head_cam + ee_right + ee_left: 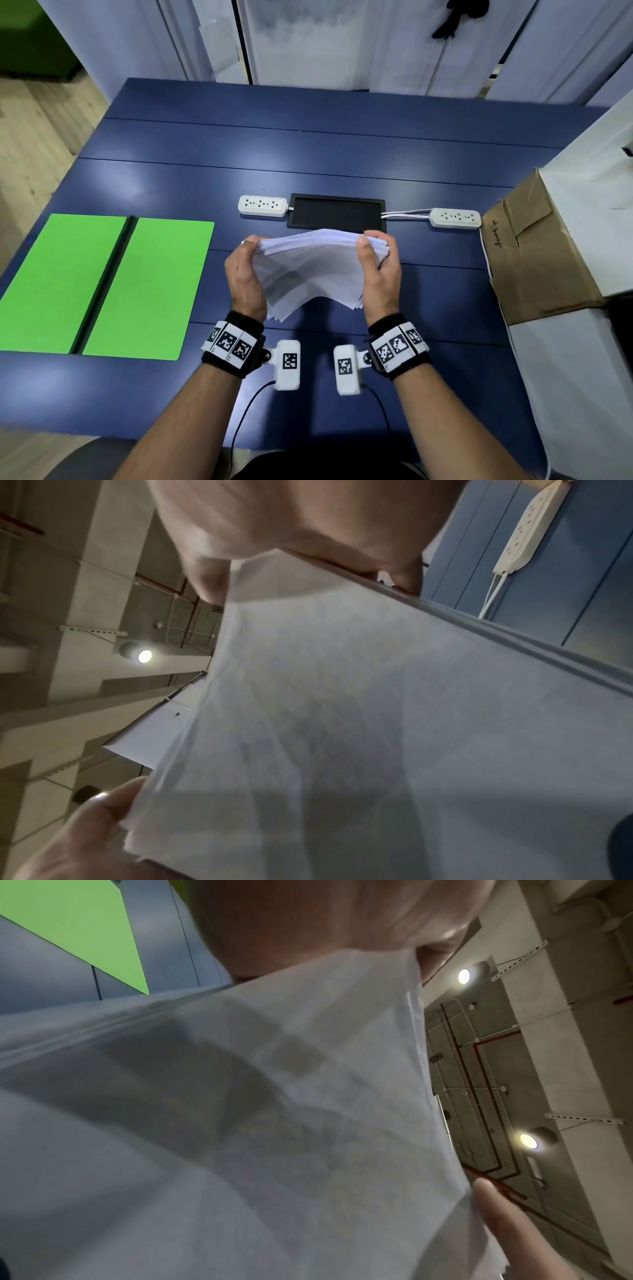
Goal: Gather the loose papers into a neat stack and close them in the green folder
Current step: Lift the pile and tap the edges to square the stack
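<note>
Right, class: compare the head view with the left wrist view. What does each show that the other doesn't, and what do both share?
Head view only: both hands, left hand and right hand, gripping the paper stack, two power strips, a black tray, a cardboard box.
Left wrist view only: ceiling lights and red pipes.
Both: the papers, green folder, blue table.

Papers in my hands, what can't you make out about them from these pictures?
- Print on the papers: both wrist views are blurred, only grey shadows show.
- Sheet count: head view, edges too fine.
- Fingers behind the stack: hidden by the papers; left hand and right hand show mostly thumbs.
</note>
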Motion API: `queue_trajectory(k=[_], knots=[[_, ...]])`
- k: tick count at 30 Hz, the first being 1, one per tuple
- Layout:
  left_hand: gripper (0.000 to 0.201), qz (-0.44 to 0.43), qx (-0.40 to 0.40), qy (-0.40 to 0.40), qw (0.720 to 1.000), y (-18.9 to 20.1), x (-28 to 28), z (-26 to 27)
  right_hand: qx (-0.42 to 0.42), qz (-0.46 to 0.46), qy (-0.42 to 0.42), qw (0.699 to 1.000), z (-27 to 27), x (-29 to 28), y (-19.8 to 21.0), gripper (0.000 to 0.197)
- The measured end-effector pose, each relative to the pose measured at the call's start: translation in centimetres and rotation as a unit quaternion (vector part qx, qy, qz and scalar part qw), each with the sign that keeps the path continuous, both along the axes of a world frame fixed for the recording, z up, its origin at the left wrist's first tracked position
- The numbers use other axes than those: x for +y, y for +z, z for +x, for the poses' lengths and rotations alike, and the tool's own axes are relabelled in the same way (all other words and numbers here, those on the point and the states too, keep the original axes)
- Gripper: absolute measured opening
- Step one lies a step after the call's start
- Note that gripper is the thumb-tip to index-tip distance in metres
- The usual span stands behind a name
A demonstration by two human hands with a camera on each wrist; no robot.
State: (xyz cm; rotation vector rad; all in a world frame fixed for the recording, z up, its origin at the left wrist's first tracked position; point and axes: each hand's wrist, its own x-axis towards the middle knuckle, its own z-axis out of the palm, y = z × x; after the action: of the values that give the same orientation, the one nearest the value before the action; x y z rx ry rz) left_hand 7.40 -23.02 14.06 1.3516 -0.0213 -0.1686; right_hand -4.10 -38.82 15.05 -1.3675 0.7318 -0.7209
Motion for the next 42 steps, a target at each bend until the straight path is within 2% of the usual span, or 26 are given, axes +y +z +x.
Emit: queue_trajectory(k=[4,7,11,17,20,22,24,28,32,34,35,37,38,42], knots=[[0.049,-0.005,0.027,-0.017,0.999,0.5,0.1,-0.4,0.010,0.014,-0.030,0.999,0.9,-0.2,0.3,0.019],[0.061,0.007,0.015,-0.011,1.000,0.2,0.3,-0.5,0.021,0.016,-0.041,0.999,1.2,-0.6,0.3,0.024],[0.042,0.008,-0.015,0.014,1.000,-0.2,0.2,-0.2,0.030,0.006,-0.055,0.998,1.3,-0.8,0.1,0.019],[0.046,0.011,-0.032,0.000,0.999,0.7,-0.1,-0.9,0.051,-0.017,-0.035,0.998,1.1,-1.0,0.8,0.021],[0.022,0.029,-0.050,-0.030,0.998,1.1,-0.3,-1.4,0.101,-0.033,-0.003,0.994,1.0,-0.5,0.9,0.041],[0.019,0.044,-0.055,-0.052,0.996,0.9,-0.3,-1.5,0.132,-0.068,0.014,0.989,0.9,-0.4,0.8,0.047],[0.019,0.059,-0.056,-0.051,0.995,0.4,-0.2,-1.3,0.146,-0.085,0.021,0.985,0.9,-0.5,0.4,0.042],[0.022,0.063,-0.018,-0.065,0.996,-0.3,0.1,-1.0,0.171,-0.051,0.034,0.983,0.9,-0.7,-0.9,0.031],[0.021,0.052,-0.015,-0.059,0.997,0.5,-0.1,-2.1,0.154,-0.030,0.056,0.986,0.2,-0.4,-1.2,0.021],[0.028,0.047,-0.021,-0.033,0.998,0.8,-0.2,-2.1,0.138,-0.027,0.050,0.989,-0.1,-0.3,-0.8,0.021],[0.038,0.055,-0.020,-0.019,0.998,0.7,-0.2,-1.9,0.130,-0.027,0.045,0.990,-0.2,-0.3,-0.8,0.025],[0.065,0.058,0.000,-0.016,0.998,0.8,-0.3,-1.4,0.119,-0.040,0.040,0.991,-0.3,-0.2,-0.5,0.042],[0.072,0.049,0.015,-0.024,0.998,0.8,-0.3,-1.1,0.118,-0.050,0.041,0.991,-0.3,-0.1,-0.5,0.052],[0.081,0.046,0.006,-0.040,0.998,1.3,0.0,-0.4,0.123,-0.079,0.053,0.988,-0.3,-0.5,-0.6,0.075]])
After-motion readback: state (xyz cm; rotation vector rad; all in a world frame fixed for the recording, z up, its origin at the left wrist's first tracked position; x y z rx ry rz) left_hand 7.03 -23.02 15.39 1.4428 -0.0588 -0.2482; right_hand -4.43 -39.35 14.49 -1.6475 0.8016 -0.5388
